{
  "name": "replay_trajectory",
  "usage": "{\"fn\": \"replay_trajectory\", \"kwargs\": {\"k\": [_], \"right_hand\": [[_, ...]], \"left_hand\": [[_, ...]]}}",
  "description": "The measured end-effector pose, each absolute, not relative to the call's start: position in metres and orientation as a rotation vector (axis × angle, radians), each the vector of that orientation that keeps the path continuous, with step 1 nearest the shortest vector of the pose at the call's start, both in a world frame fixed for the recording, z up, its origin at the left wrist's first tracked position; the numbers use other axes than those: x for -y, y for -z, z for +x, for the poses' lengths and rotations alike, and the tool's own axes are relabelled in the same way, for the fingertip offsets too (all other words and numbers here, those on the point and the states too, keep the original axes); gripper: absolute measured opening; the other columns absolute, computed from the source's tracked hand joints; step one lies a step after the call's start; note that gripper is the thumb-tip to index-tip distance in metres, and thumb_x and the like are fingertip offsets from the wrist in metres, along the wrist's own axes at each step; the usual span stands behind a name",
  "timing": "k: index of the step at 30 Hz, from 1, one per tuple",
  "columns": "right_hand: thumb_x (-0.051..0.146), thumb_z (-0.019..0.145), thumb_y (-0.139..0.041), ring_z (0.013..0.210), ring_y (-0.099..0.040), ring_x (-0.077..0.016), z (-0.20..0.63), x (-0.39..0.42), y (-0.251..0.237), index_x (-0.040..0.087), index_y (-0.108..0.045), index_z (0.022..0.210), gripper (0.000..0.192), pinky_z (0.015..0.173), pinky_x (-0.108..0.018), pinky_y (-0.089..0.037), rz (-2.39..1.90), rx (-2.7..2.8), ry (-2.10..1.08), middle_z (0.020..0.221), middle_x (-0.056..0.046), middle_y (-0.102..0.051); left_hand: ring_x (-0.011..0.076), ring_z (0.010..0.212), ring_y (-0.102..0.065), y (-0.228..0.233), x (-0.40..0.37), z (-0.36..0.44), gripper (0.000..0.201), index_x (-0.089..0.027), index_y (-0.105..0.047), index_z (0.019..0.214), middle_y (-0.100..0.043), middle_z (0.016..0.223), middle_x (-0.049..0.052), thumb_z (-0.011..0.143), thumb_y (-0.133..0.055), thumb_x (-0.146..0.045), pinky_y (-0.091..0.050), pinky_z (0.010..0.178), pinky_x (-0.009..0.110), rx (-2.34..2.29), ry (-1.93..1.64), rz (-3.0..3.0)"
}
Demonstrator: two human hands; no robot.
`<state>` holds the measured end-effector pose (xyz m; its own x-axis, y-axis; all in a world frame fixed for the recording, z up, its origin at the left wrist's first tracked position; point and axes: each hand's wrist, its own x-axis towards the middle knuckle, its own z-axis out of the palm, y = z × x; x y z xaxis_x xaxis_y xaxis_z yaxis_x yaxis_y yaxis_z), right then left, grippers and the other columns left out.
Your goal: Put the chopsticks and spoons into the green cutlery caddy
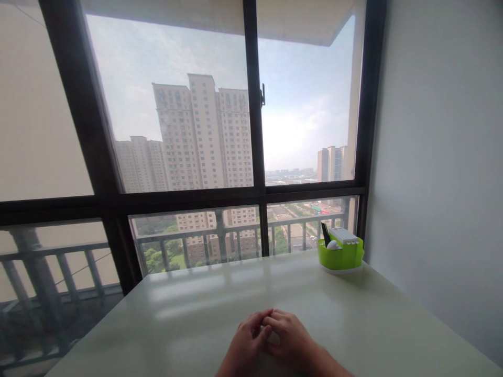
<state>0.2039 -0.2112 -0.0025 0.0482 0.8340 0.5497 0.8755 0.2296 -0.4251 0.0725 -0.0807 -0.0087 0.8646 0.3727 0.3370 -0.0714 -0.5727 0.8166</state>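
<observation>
My left hand (pixel 246 343) and my right hand (pixel 293 335) rest together at the near middle of the white table (pixel 188 319). Their fingers are curled and meet at the tips, the right hand's fingers partly over the left's. A small gap shows between the palms, and no object is visible in it. The undersides of both hands are hidden. Farther off, at the table's back right corner, stands a bright green basket (pixel 340 257) with a white base. In it are a white ridged item (pixel 344 235), a black upright item (pixel 325 234) and a rounded white item (pixel 333 245).
Dark-framed windows (pixel 253 191) run along the table's far edge, with a handle (pixel 263 95) on the middle frame. Beyond the glass are a railing (pixel 204 235) and tall buildings (pixel 204 131). A plain wall (pixel 440 157) borders the table on the right.
</observation>
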Motion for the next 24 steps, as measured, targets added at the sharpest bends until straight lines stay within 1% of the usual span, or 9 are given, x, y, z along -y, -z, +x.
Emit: {"fn": "replay_trajectory", "kwargs": {"k": [6,11,21,24], "right_hand": [[0.034,0.089,-0.068,0.104,-0.067,-0.0180,0.2039,0.2104,0.0046,0.030,-0.068,0.114,0.025,0.094,-0.025,-0.050,-1.590,1.739,0.077,0.114,0.000,-0.072],[0.032,0.088,-0.068,0.103,-0.067,-0.0183,0.2046,0.2101,0.0072,0.029,-0.067,0.114,0.026,0.093,-0.025,-0.050,-1.588,1.734,0.074,0.115,-0.001,-0.072],[0.035,0.089,-0.067,0.103,-0.067,-0.0192,0.2038,0.2109,0.0070,0.028,-0.068,0.114,0.026,0.092,-0.026,-0.051,-1.612,1.730,0.094,0.113,-0.002,-0.072],[0.036,0.091,-0.065,0.103,-0.067,-0.0186,0.2033,0.2113,0.0057,0.028,-0.067,0.114,0.025,0.092,-0.025,-0.051,-1.616,1.730,0.106,0.114,-0.002,-0.072]], "left_hand": [[0.0225,0.114,-0.069,0.0110,0.0794,0.0746,0.047,-0.027,-0.067,0.134,-0.070,0.133,0.005,0.092,-0.063,-0.049,-0.054,0.099,0.027,-0.234,-0.575,2.067],[0.0199,0.094,-0.073,0.0138,0.0787,0.0763,0.049,-0.026,-0.065,0.136,-0.073,0.127,0.005,0.093,-0.062,-0.048,-0.057,0.089,0.026,-0.235,-0.570,2.029],[0.0211,0.093,-0.074,0.0099,0.0806,0.0767,0.050,-0.024,-0.067,0.134,-0.075,0.122,0.007,0.092,-0.063,-0.051,-0.057,0.087,0.028,-0.231,-0.535,2.001],[0.0204,0.088,-0.074,0.0111,0.0804,0.0769,0.053,-0.024,-0.067,0.134,-0.076,0.119,0.007,0.090,-0.063,-0.054,-0.058,0.084,0.027,-0.227,-0.535,1.986]]}}
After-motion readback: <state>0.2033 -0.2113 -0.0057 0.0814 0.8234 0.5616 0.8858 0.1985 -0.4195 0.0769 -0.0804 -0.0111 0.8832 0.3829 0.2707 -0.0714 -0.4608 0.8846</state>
